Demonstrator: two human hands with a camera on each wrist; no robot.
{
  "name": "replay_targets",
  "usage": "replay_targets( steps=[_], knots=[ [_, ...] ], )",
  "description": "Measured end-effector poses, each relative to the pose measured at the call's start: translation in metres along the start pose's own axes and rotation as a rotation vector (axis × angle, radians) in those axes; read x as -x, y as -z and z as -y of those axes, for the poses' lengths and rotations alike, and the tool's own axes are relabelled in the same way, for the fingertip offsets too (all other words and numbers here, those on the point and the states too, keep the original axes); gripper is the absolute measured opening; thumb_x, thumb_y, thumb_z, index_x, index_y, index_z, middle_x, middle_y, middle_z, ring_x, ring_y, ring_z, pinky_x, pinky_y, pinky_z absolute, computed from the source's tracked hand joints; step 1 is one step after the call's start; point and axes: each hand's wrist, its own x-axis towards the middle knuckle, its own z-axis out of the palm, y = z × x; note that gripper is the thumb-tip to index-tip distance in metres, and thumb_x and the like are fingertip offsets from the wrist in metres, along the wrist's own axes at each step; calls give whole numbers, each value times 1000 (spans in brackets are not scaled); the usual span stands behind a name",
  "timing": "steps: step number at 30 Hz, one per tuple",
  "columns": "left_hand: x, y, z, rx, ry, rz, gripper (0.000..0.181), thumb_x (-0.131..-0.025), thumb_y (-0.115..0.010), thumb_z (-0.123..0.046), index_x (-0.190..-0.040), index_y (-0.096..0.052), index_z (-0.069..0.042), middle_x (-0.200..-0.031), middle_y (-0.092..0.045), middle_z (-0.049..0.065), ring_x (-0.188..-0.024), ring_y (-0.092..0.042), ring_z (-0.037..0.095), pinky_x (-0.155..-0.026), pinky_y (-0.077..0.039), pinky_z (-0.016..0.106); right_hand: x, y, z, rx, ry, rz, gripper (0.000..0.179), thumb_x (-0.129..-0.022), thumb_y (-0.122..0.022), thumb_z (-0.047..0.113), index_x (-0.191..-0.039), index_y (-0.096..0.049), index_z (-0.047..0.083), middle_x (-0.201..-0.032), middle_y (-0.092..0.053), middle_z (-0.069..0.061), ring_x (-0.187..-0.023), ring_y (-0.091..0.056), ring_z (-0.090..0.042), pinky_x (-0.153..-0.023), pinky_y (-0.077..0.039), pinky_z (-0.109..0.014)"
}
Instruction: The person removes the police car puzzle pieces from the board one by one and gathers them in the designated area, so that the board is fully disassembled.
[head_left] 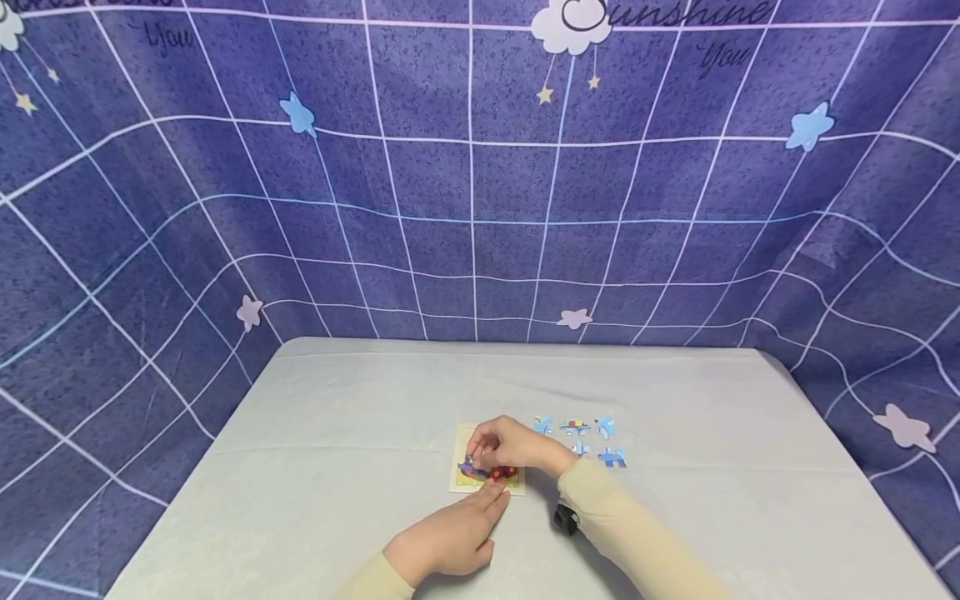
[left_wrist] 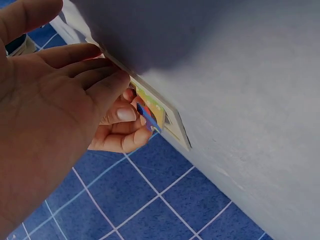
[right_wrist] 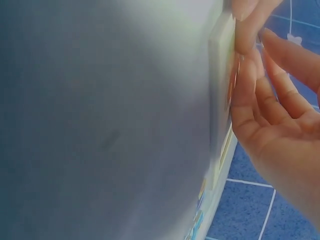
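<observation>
A small square puzzle tray (head_left: 454, 482) with a pale border lies on the table, its picture partly filled with yellow, green, red and purple pieces. My left hand (head_left: 456, 536) rests its straight fingertips on the tray's near edge and lower picture. Above the tray's left part, my right hand (head_left: 512, 444) bends its fingers down. In the left wrist view its thumb and fingers pinch a puzzle piece (left_wrist: 149, 118) with blue on it, tilted up from the tray. From the right wrist, the right fingers (right_wrist: 245, 95) hide most of the picture.
Several loose blue puzzle pieces (head_left: 575, 427) lie to the right of the tray, partly behind the right wrist. The table (head_left: 315, 467) has a pale cloth cover. A blue gridded curtain (head_left: 420, 183) hangs behind and at both sides. A black device (head_left: 566, 518) sits under the right sleeve.
</observation>
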Motion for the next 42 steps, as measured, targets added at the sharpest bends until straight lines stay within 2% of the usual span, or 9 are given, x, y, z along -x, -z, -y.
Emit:
replay_targets(
  steps=[6,11,14,18,24,27,34,42],
  knots=[
    [1,-1,0,1,1,-1,61,-89,-58,-19,-143,-39,4,-152,-32,20,-142,-28,28,-114,-30,33,0,-3,4,-27,-13,-19,15,-78,-63,-12,-89,-67,-2,-76,-68,-8,-64,-61,-8,-58,-51,-18],
    [1,1,-1,1,5,-4,62,-89,-59,-19,-143,-39,4,-152,-32,21,-142,-28,28,-114,-30,35,3,5,7,-40,22,-54,14,-80,-64,-12,-91,-67,-3,-79,-69,-11,-68,-65,-15,-63,-56,-23],
    [2,2,-1,14,9,-2,62,-89,-59,-19,-143,-39,4,-153,-30,21,-143,-27,27,-114,-30,36,9,17,8,-36,32,-87,14,-81,-65,-9,-93,-67,-3,-81,-69,-12,-73,-65,-15,-68,-56,-25],
    [2,1,0,18,11,-3,61,-89,-59,-18,-143,-40,4,-153,-30,20,-142,-28,27,-114,-30,36,23,33,7,-34,23,-129,15,-81,-67,-6,-96,-67,-3,-83,-68,-14,-74,-64,-13,-73,-56,-27],
    [1,0,0,16,11,-11,60,-89,-58,-18,-143,-40,3,-152,-32,19,-142,-29,27,-114,-30,35,55,50,-3,-146,-44,-169,15,-84,-61,-11,-98,-65,-6,-84,-67,-19,-73,-67,-25,-70,-59,-41],
    [1,0,0,22,17,-6,60,-89,-58,-18,-143,-41,3,-152,-32,19,-142,-29,26,-114,-30,35,70,54,-10,-162,-63,-169,15,-83,-61,-11,-98,-64,-8,-83,-66,-20,-72,-67,-27,-69,-59,-42],
    [2,1,0,22,23,-11,61,-89,-58,-18,-143,-41,3,-152,-33,19,-142,-30,26,-114,-30,35,95,55,-20,-166,-84,-133,14,-82,-64,-10,-96,-63,-12,-81,-67,-22,-69,-68,-27,-67,-60,-40],
    [0,-1,0,11,21,-6,59,-90,-56,-18,-143,-41,3,-151,-35,19,-142,-30,26,-114,-30,35,103,49,-25,-147,-59,-117,13,-81,-62,-13,-94,-62,-13,-79,-66,-25,-67,-67,-29,-63,-60,-39]
  ],
)
